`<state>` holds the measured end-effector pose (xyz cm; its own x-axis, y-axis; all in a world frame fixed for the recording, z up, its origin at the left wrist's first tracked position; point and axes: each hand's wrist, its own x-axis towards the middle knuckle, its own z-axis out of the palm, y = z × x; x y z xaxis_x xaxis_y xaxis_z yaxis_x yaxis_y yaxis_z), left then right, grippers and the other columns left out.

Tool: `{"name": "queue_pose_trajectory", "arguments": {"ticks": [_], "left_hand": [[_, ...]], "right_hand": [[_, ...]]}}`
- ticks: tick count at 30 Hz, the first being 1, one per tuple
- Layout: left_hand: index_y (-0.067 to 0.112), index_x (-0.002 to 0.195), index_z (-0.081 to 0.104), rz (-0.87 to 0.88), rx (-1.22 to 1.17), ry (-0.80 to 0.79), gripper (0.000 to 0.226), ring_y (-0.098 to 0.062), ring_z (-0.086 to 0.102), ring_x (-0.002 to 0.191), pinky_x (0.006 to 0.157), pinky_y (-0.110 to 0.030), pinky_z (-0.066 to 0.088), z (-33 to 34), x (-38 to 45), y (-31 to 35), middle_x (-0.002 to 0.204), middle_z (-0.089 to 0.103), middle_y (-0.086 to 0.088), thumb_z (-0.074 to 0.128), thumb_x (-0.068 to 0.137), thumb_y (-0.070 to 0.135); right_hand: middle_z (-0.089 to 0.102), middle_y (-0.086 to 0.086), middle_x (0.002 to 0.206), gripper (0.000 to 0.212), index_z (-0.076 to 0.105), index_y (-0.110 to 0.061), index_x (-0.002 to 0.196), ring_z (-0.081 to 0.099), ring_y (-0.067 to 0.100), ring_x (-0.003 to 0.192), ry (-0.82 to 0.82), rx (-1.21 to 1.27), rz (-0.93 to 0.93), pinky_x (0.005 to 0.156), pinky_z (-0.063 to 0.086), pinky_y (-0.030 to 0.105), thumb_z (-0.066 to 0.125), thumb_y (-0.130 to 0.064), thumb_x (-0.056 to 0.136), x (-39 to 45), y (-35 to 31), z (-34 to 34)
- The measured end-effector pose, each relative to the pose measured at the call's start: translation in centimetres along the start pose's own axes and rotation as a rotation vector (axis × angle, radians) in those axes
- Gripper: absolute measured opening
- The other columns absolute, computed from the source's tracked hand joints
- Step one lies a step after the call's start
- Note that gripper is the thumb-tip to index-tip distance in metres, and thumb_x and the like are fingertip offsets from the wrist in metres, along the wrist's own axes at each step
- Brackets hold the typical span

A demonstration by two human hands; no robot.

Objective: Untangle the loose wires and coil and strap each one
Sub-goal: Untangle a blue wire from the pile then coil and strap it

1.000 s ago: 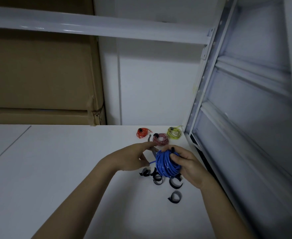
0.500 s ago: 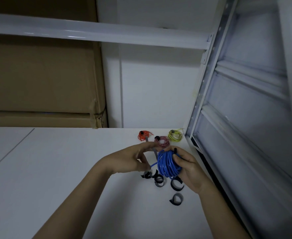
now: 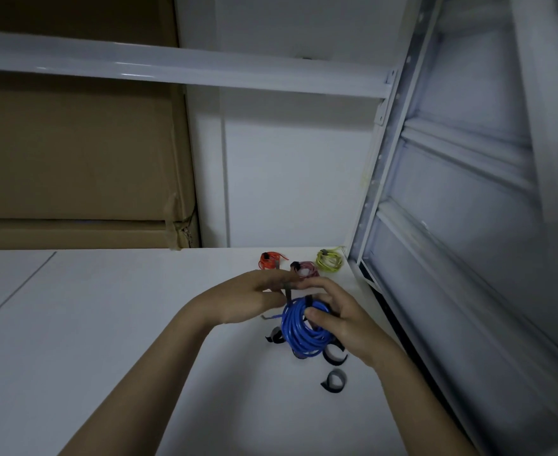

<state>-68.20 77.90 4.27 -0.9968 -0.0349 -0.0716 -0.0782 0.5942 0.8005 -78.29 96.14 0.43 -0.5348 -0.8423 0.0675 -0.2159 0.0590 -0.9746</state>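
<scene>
Blue wire coil point(image 3: 304, 334) gripped above the white table point(image 3: 106, 324) in curled right hand point(image 3: 340, 319), grey strap point(image 3: 287, 291) pinched by left hand point(image 3: 254, 297) fingers; best pulled tight across all loops before pressing closed, probably.

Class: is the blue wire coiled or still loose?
Coiled: the blue wire forms a round bundle in the right hand, while the left hand pinches a strap.

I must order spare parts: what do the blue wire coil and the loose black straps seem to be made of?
Blue wire coil: looks like plastic-insulated wire, smooth and slightly glossy, with faint highlights. Black straps: probably matte hook-and-loop fabric; flat, dull, curled bands.
</scene>
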Motion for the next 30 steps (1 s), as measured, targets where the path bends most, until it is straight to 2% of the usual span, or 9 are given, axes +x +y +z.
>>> {"name": "queue_pose_trajectory", "arguments": {"ticks": [5,9,12,15,18,21,24,27,30], "left_hand": [[0.022,0.126,0.061,0.072,0.14,0.178,0.031,0.023,0.055,0.084,0.073,0.003,0.04,0.8,0.3,0.3,0.103,0.062,0.021,0.052,0.097,0.016],[0.019,0.123,0.064,0.198,0.233,0.312,0.035,0.0,0.065,0.089,0.082,-0.013,0.049,1.7,0.0,-0.1,0.105,0.071,0.006,0.05,0.095,0.003],[0.028,0.134,0.054,0.25,0.254,0.363,0.043,-0.008,0.066,0.095,0.086,-0.027,0.052,2.1,0.0,-0.4,0.11,0.07,0.006,0.052,0.096,0.008],[0.045,0.14,0.037,0.305,0.272,0.4,0.057,-0.002,0.065,0.093,0.082,-0.019,0.051,2.4,-0.2,-0.5,0.107,0.071,0.016,0.054,0.096,0.013],[0.057,0.129,0.033,0.31,0.172,0.421,0.064,0.004,0.065,0.089,0.079,-0.011,0.048,2.3,-0.3,-0.8,0.098,0.071,0.022,0.058,0.093,0.01],[0.05,0.108,0.052,0.242,0.026,0.432,0.047,0.004,0.067,0.085,0.076,-0.01,0.05,2.0,-0.3,-1.3,0.087,0.072,0.022,0.061,0.091,0.007],[0.031,0.086,0.069,0.164,-0.134,0.52,0.026,-0.007,0.07,0.074,0.07,-0.018,0.053,2.2,-0.1,-1.3,0.078,0.074,0.009,0.064,0.088,0.005],[0.021,0.082,0.073,0.132,-0.187,0.577,0.015,-0.01,0.07,0.071,0.068,-0.022,0.054,2.2,-0.1,-1.0,0.074,0.073,0.005,0.065,0.089,0.01],[0.028,0.089,0.075,0.182,-0.006,0.548,0.012,-0.001,0.069,0.077,0.073,-0.025,0.056,2.4,-0.4,-0.7,0.08,0.073,0.016,0.066,0.09,0.021]], "right_hand": [[0.07,-0.002,0.095,0.02,0.06,-0.017,0.108,0.065,0.006,0.084,0.027,-0.031,0.022,0.075,0.049,0.017,0.059,-0.005,0.092,0.1,-0.3,0.4],[0.072,-0.006,0.087,0.022,0.061,-0.023,0.109,0.066,0.004,0.077,0.065,-0.005,0.083,0.071,0.049,0.016,0.064,-0.013,0.089,0.5,-0.4,0.7],[0.071,0.003,0.099,0.022,0.066,-0.021,0.11,0.067,0.013,0.091,0.078,0.04,0.092,0.084,0.052,0.024,0.064,-0.014,0.089,0.7,-0.6,0.9],[0.07,0.014,0.102,0.017,0.071,-0.013,0.105,0.066,0.025,0.099,0.067,0.091,0.088,0.092,0.05,0.036,0.061,-0.012,0.09,0.8,-0.9,1.0],[0.07,0.014,0.102,0.018,0.071,-0.011,0.105,0.066,0.026,0.099,0.061,0.143,0.121,0.09,0.05,0.036,0.061,-0.012,0.09,0.9,-0.8,1.3],[0.072,0.004,0.096,0.018,0.072,-0.015,0.104,0.067,0.018,0.094,0.062,0.142,0.145,0.083,0.051,0.027,0.063,-0.011,0.089,1.0,-0.9,1.5],[0.073,0.0,0.098,0.022,0.073,-0.021,0.104,0.067,0.012,0.093,0.043,0.145,0.147,0.078,0.049,0.02,0.065,-0.011,0.087,1.1,-1.2,1.8],[0.073,-0.008,0.087,0.022,0.075,-0.027,0.098,0.065,0.0,0.077,0.042,0.159,0.158,0.063,0.046,0.01,0.067,-0.01,0.085,1.2,-1.7,2.2],[0.07,-0.009,0.076,0.021,0.077,-0.025,0.089,0.063,0.0,0.068,0.064,0.212,0.168,0.057,0.044,0.01,0.067,-0.007,0.084,1.4,-1.6,2.3]]}}
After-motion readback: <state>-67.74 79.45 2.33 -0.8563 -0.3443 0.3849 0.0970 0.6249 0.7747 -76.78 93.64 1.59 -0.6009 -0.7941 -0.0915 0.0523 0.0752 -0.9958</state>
